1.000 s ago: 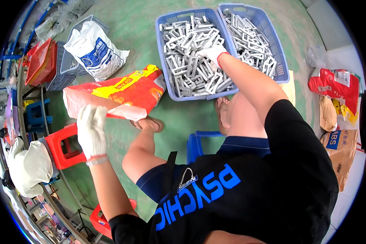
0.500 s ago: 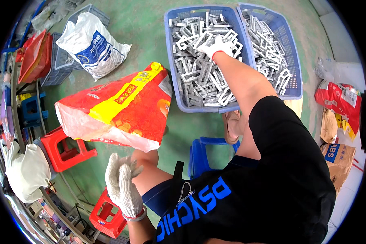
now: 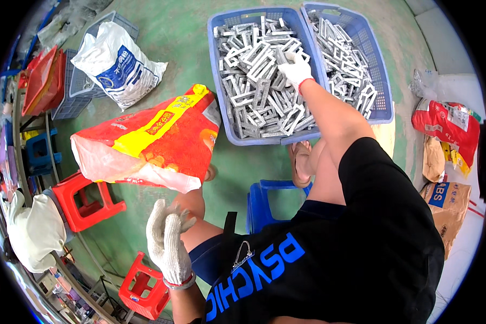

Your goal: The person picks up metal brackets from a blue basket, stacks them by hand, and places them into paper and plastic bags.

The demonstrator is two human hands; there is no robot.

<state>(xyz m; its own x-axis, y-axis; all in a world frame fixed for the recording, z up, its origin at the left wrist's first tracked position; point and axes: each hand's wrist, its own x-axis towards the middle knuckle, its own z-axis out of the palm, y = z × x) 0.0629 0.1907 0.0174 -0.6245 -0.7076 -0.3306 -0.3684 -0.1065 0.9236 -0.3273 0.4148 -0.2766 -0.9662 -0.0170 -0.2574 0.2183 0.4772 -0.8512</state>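
Observation:
My right hand, in a white glove with a red cuff, is over the heap of silvery rectangular metal frames in the left blue plastic crate. Its fingers are closed around a greyish metal frame at the top of the heap. My left hand, also gloved, is raised above my left thigh. Its fingers are apart, some bent, and I see nothing held in them. A large red and yellow woven sack with a pale open edge lies just beyond it.
A second blue crate of metal frames adjoins on the right. A white sack stands at far left by grey baskets. Red stools and a shelf are at left. A blue stool is near my legs; bags line the right wall.
My right hand has shifted slightly right and down over the heap, with a frame now tilted at its fingers. My left hand has moved slightly right. The whole view has shifted a little.

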